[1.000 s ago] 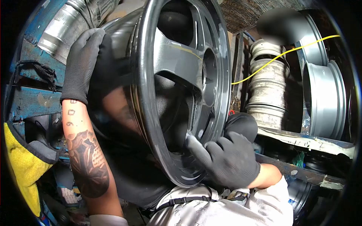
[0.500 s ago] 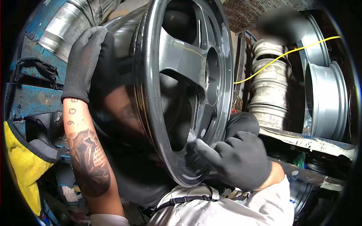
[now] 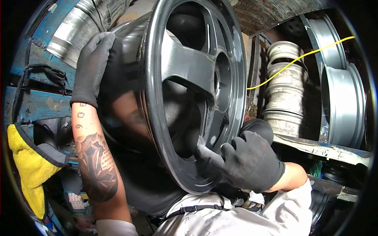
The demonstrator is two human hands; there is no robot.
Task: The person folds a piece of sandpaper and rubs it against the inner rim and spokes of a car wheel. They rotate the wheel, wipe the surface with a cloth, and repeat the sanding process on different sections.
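Note:
A large dark, glossy wheel rim (image 3: 185, 63) stands tilted in front of me, its spoked face turned to the right. My left hand (image 3: 94, 59), in a black glove, rests on the far left edge of the barrel, fingers together over the rim. My right hand (image 3: 246, 159), also gloved in black, is at the lower right of the spoked face. Its index finger points to the inner lip near a spoke's base, and the fingertip looks pale grey. The other fingers are curled; whether they hold anything is hidden.
Silver rims (image 3: 346, 106) and a stack of worn pale rims (image 3: 285, 86) stand on a shelf at right. A yellow cable (image 3: 291, 60) crosses there. At left are a blue frame (image 3: 39, 104), a yellow cloth (image 3: 31, 173) and a metallic cylinder (image 3: 71, 35).
The view has shifted slightly. My right hand looks sharper, its index finger still at the lower inner lip. My left hand stays on the barrel's edge.

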